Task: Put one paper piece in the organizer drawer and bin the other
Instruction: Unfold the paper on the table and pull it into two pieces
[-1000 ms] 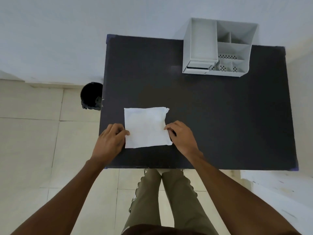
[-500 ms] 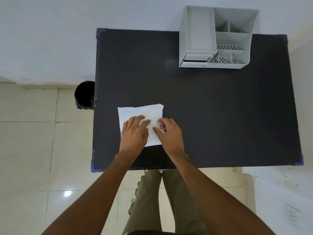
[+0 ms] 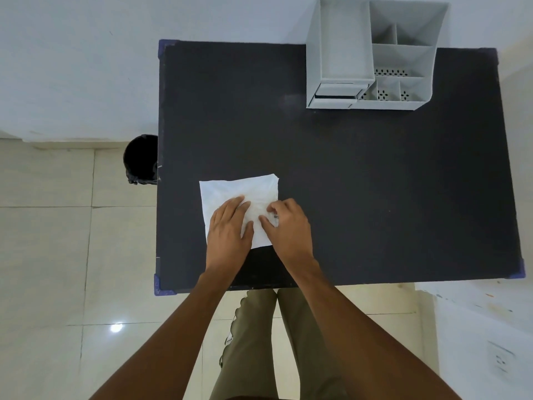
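A white paper sheet (image 3: 230, 192) lies flat on the black table (image 3: 360, 183), near its front left. My left hand (image 3: 229, 235) rests palm-down on the sheet's middle with fingers stretched out, holding it against the table. My right hand (image 3: 288, 226) is beside it, with curled fingers and thumb pinching the paper near its right edge. The grey organizer (image 3: 372, 53) stands at the table's back right; its small drawer (image 3: 336, 92) sits low at the front left. A black bin (image 3: 141, 158) stands on the floor by the table's left edge.
A white wall runs behind the table, and a pale surface with a socket (image 3: 500, 360) stands at the front right. The floor is tiled. My legs (image 3: 259, 342) are below the table's front edge.
Both hands moved from the sheet's left and right edges to its middle. They now lie close together on the paper. The sheet has stayed in place.
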